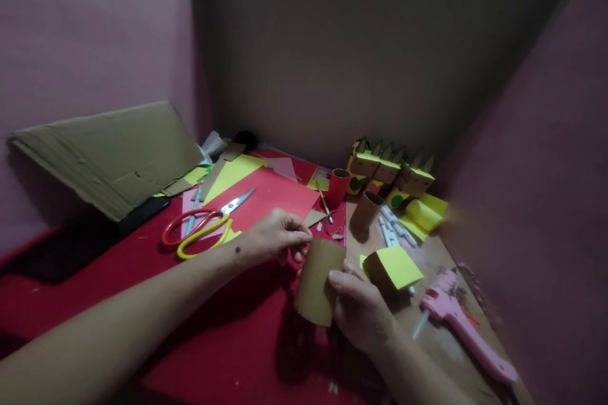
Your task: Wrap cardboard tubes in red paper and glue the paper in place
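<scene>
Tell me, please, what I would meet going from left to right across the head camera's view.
Large cardboard piece → scissors with red and yellow handles → left hand → cardboard tube held in the right hand → right hand → pink glue gun.

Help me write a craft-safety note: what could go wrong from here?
The scissors lie close to the left hand, blades bare, so a careless reach might nick it.

The pink glue gun lies out to the right of the right hand; if it is hot, which I cannot tell, brushing it could burn.

The right hand grips the cardboard tube by its side, so squeezing too hard might dent it.
</scene>
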Demonstrator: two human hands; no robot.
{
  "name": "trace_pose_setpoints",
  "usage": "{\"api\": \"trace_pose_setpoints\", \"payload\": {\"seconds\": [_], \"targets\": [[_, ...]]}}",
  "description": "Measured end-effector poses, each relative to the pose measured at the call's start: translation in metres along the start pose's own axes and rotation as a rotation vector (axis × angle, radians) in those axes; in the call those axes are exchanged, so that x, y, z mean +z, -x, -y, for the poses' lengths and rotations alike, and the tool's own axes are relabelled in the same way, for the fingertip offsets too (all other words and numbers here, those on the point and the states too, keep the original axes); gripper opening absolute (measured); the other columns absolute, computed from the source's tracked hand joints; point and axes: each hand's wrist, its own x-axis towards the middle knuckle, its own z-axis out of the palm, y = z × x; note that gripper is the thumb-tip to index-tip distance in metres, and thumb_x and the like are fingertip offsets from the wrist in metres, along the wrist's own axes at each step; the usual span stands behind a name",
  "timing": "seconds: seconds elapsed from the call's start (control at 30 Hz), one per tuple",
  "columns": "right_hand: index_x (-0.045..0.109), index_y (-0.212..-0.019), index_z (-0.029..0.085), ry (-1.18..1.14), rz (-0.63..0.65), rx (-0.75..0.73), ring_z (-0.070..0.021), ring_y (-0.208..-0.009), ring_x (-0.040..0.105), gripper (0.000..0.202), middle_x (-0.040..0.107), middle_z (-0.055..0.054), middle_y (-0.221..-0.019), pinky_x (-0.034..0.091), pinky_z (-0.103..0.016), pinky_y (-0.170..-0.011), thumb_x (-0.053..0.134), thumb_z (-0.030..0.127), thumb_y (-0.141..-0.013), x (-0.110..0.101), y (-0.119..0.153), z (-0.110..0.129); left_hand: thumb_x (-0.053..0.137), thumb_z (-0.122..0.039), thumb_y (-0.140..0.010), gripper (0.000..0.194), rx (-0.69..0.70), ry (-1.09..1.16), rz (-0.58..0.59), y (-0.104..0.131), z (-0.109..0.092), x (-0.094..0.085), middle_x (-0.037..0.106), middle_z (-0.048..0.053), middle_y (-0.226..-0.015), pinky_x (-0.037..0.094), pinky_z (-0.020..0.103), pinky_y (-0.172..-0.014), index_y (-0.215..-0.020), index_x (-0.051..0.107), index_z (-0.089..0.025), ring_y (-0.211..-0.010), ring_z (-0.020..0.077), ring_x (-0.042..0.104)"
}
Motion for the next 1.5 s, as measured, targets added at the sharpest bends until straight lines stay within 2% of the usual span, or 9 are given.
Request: {"api": "trace_pose_setpoints", "payload": {"seconds": [0.3,0.57,0.77,0.97,1.2,1.3,1.37,1.5], "targets": [[0.075,-0.107,0.023,-0.039,-0.051,0.043,-0.0239,-0.076,0.074,0.044,0.080,-0.006,-0.090,0.060,-0.034,-0.068,0.082,0.028,-0.063,-0.003,0.003,0.001,0.074,-0.028,-0.076,0.018,0.000,0.102,0.018,0.001,0.001,0.001,0.067,0.003,-0.052,0.044,0.021,-0.042,-0.065,0.071,-0.014,-0.045,0.0115,0.059],[0.077,-0.087,0.022,-0.053,-0.049,0.080,-0.0249,-0.072,0.072,0.026,0.078,-0.006,-0.082,0.061,-0.038,-0.066,0.081,0.031,-0.063,-0.001,0.002,0.005,0.077,-0.028,-0.076,0.019,-0.005,0.188,0.037,0.002,0.001,-0.002,0.071,0.006,-0.057,0.046,0.021,-0.041,-0.066,0.073,-0.013,-0.048,0.0135,0.064],[0.076,-0.092,0.016,-0.078,-0.100,0.109,-0.0241,-0.074,0.073,0.037,0.079,-0.008,-0.081,0.061,-0.038,-0.073,0.080,0.036,-0.062,-0.006,0.000,0.005,0.078,-0.024,-0.076,0.015,0.023,0.242,0.019,-0.001,0.000,-0.011,0.073,0.008,-0.058,0.045,0.018,-0.039,-0.068,0.077,-0.012,-0.046,0.0112,0.062],[0.071,-0.094,0.016,-0.052,-0.029,0.149,-0.0298,-0.076,0.074,0.037,0.076,-0.007,-0.077,0.058,-0.051,-0.083,0.076,0.040,-0.066,-0.011,-0.001,0.006,0.081,-0.021,-0.071,0.011,0.011,0.294,0.026,-0.004,0.001,-0.013,0.073,0.008,-0.058,0.050,0.021,-0.043,-0.066,0.077,-0.013,-0.046,0.0129,0.063],[0.069,-0.099,0.019,-0.020,-0.073,0.079,-0.0269,-0.080,0.072,0.042,0.075,-0.004,-0.081,0.060,-0.045,-0.081,0.080,0.037,-0.062,-0.009,-0.002,0.005,0.081,-0.022,-0.072,0.011,0.014,0.288,0.005,-0.007,0.004,-0.019,0.072,0.008,-0.057,0.050,0.022,-0.045,-0.066,0.075,-0.013,-0.046,0.0146,0.065],[0.068,-0.104,0.021,0.059,-0.085,-0.019,-0.0232,-0.086,0.072,0.047,0.076,-0.003,-0.091,0.057,-0.038,-0.089,0.084,0.031,-0.060,-0.006,-0.003,0.002,0.083,-0.021,-0.071,0.013,0.023,0.244,-0.002,-0.007,0.005,-0.018,0.072,0.007,-0.059,0.050,0.022,-0.047,-0.064,0.073,-0.014,-0.047,0.0136,0.065],[0.068,-0.105,0.020,0.109,-0.062,-0.042,-0.0231,-0.091,0.071,0.050,0.076,-0.003,-0.095,0.054,-0.038,-0.094,0.086,0.029,-0.059,-0.007,-0.003,0.000,0.085,-0.019,-0.068,0.015,0.044,0.250,-0.005,-0.008,0.007,-0.018,0.072,0.006,-0.062,0.052,0.022,-0.051,-0.065,0.071,-0.016,-0.052,0.0136,0.066],[0.069,-0.107,0.020,0.272,-0.046,-0.068,-0.0244,-0.092,0.070,0.050,0.075,-0.005,-0.098,0.054,-0.041,-0.091,0.088,0.034,-0.063,-0.012,-0.002,-0.006,0.086,-0.018,-0.069,0.018,0.087,0.275,-0.026,-0.011,0.012,-0.019,0.070,0.000,-0.066,0.054,0.021,-0.055,-0.078,0.070,-0.019,-0.055,0.0114,0.065]]}}
